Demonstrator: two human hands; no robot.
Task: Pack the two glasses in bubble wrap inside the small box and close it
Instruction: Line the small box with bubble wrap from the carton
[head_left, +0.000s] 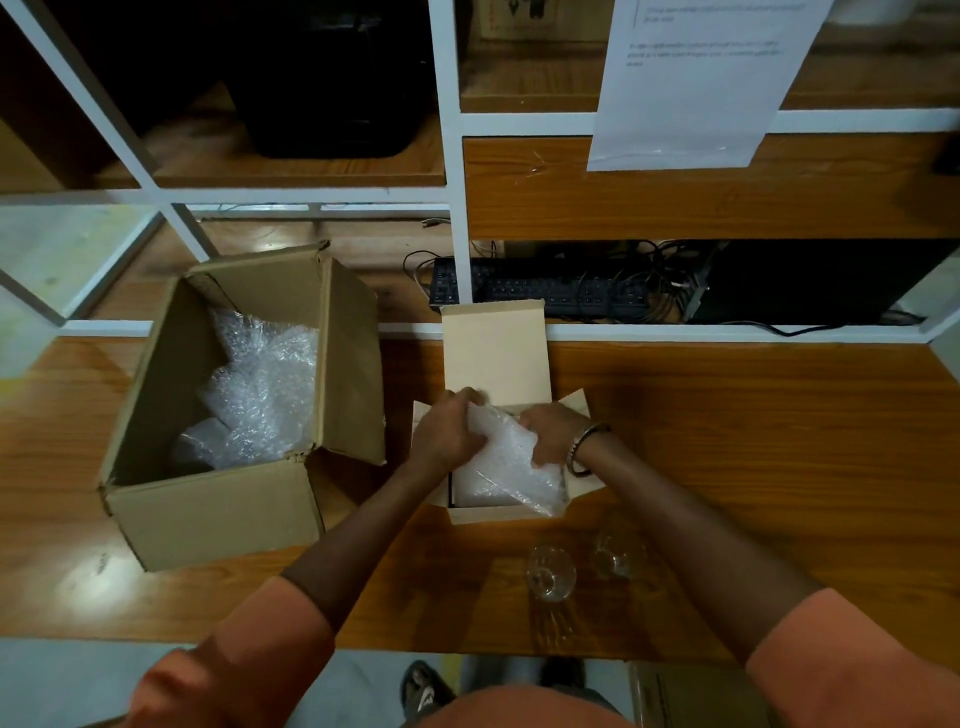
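The small cardboard box (493, 353) stands open on the wooden table, its lid flap upright at the back. A sheet of bubble wrap (506, 467) lies inside it. My left hand (449, 428) grips the sheet's left side and my right hand (553, 434) presses its right side, both inside the box. Two clear glasses stand on the table in front of the box, outside it: one glass (550, 574) near the middle, the other glass (615, 558) just to its right.
A large open cardboard box (218, 512) with more bubble wrap (260, 389) sits at the left. A white-framed shelf behind the table holds a black keyboard (545, 293) and cables. A paper sheet (696, 78) hangs above.
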